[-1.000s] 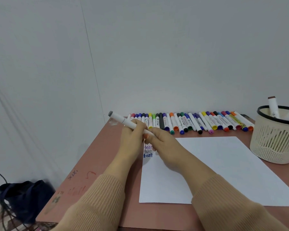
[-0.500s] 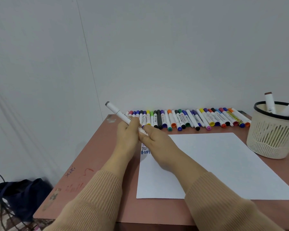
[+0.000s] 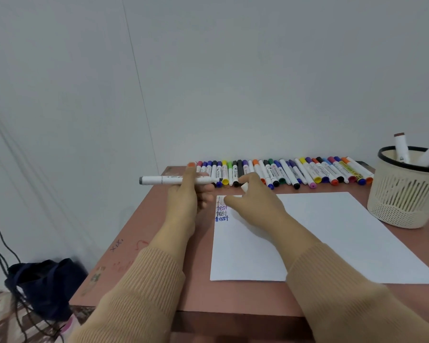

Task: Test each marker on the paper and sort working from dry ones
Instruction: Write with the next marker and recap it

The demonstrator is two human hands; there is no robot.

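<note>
My left hand (image 3: 183, 196) grips a white marker (image 3: 164, 180) with a grey end, level above the table's back left corner, its uncapped tip pointing right. My right hand (image 3: 255, 196) hovers just right of that tip, over the paper's top left corner, and pinches a small white cap (image 3: 244, 186). The white paper (image 3: 332, 231) lies flat and carries several small "test" words (image 3: 222, 213) in its top left corner. A long row of capped markers (image 3: 307, 172) lies along the table's back edge.
A cream mesh basket (image 3: 404, 196) with a black rim stands at the right and holds two upright markers (image 3: 401, 148). The pink table (image 3: 139, 243) has scribbles near its left edge. A dark bag (image 3: 45, 285) and cables lie on the floor to the left.
The marker swung from tilted to level in my left hand. My right hand came off it to the right with the cap, leaving the tip bare.
</note>
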